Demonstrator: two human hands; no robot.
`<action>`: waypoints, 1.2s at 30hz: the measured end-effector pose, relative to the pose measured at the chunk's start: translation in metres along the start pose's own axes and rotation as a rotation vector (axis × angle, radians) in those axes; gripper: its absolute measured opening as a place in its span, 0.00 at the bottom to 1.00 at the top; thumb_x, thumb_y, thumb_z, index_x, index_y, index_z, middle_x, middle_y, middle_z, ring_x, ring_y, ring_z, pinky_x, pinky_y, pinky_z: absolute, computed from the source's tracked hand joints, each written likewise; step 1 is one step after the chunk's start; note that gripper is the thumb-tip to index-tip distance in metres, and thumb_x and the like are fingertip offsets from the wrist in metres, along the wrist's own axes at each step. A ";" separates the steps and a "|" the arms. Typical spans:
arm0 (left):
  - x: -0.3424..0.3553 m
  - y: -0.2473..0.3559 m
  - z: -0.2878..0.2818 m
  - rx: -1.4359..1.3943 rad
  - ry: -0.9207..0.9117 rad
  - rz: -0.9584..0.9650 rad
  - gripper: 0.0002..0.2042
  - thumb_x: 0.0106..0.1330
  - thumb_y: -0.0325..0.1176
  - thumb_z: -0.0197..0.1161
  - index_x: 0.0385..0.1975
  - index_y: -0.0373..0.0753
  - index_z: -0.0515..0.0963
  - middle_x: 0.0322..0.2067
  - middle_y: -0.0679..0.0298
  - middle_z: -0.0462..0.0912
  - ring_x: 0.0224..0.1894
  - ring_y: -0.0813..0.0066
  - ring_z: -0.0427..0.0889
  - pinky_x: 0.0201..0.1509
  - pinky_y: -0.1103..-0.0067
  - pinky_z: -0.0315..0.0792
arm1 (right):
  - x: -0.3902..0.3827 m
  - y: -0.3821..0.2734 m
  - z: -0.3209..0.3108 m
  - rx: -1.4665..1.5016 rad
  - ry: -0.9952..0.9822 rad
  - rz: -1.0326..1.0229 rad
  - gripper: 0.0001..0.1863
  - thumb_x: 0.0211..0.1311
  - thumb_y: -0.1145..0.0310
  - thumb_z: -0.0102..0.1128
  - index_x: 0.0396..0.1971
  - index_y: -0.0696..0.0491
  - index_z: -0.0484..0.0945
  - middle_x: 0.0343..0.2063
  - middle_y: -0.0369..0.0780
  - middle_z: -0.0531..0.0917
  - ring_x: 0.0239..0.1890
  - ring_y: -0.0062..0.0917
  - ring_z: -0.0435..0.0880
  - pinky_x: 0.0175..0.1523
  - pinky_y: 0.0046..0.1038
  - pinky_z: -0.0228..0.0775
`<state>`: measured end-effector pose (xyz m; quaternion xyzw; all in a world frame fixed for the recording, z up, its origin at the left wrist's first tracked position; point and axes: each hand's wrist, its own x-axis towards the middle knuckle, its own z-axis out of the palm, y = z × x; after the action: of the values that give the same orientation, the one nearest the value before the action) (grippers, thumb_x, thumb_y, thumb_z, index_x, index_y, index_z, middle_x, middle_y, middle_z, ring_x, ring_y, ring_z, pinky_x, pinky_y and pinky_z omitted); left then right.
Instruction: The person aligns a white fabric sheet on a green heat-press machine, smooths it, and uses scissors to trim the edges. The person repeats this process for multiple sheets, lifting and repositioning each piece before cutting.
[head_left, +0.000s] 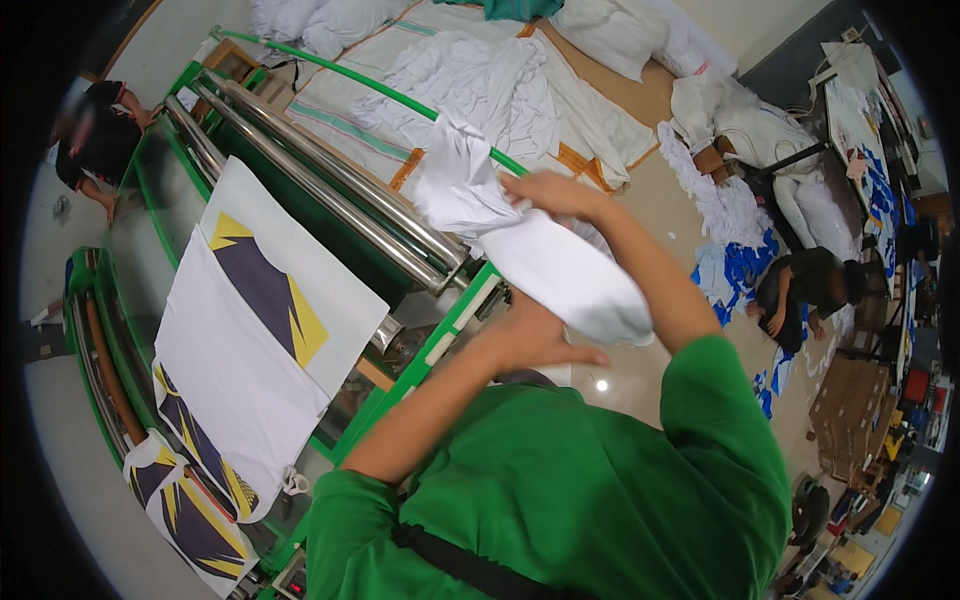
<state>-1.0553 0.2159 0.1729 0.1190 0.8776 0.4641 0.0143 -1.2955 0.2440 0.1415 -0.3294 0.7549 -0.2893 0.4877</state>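
Observation:
A white piece of fabric (565, 270) hangs bunched and slightly blurred in front of me, beside the green machine frame. My right hand (555, 195) is closed on its upper part, with the fingers pinching the cloth. Just below the fabric is my left hand (535, 335), its thumb stretched out and some fingers hidden behind the cloth; it looks open. To the left, a white sheet printed with dark and yellow shapes (265, 280) lies on the machine, partly covered by a plain white cloth piece (235, 350).
Long metal rollers (330, 180) run across the green machine, with a green rail (370, 88) beyond. More printed pieces (195, 515) hang at the lower left. White fabric (470, 75) is heaped on floor sheets. One person (100, 140) stands far left; another (810, 285) sits right near blue scraps (735, 275).

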 end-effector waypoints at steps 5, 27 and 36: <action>0.031 -0.085 -0.001 0.440 -0.489 -0.261 0.51 0.51 0.61 0.80 0.73 0.42 0.67 0.73 0.45 0.67 0.79 0.42 0.56 0.78 0.39 0.44 | -0.068 0.078 0.061 0.341 0.190 -0.100 0.46 0.66 0.44 0.71 0.72 0.62 0.69 0.66 0.48 0.78 0.65 0.33 0.77 0.70 0.34 0.67; -0.203 -0.085 0.017 -0.729 -0.135 -0.757 0.32 0.74 0.48 0.68 0.72 0.36 0.71 0.65 0.56 0.79 0.67 0.67 0.77 0.69 0.69 0.73 | -0.055 0.112 0.113 0.039 0.255 -0.099 0.30 0.66 0.70 0.69 0.66 0.53 0.72 0.51 0.47 0.87 0.57 0.38 0.85 0.64 0.38 0.72; -0.316 0.002 0.009 -0.765 0.105 -0.902 0.22 0.70 0.42 0.73 0.56 0.34 0.81 0.54 0.61 0.85 0.56 0.74 0.82 0.59 0.73 0.76 | -0.007 0.197 0.196 -0.130 0.700 -0.136 0.28 0.67 0.65 0.69 0.62 0.60 0.71 0.45 0.50 0.86 0.48 0.39 0.86 0.54 0.39 0.77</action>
<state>-0.7471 0.1543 0.1427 -0.3023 0.6116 0.7008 0.2084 -1.1541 0.3478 -0.0737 -0.2900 0.8694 -0.3678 0.1573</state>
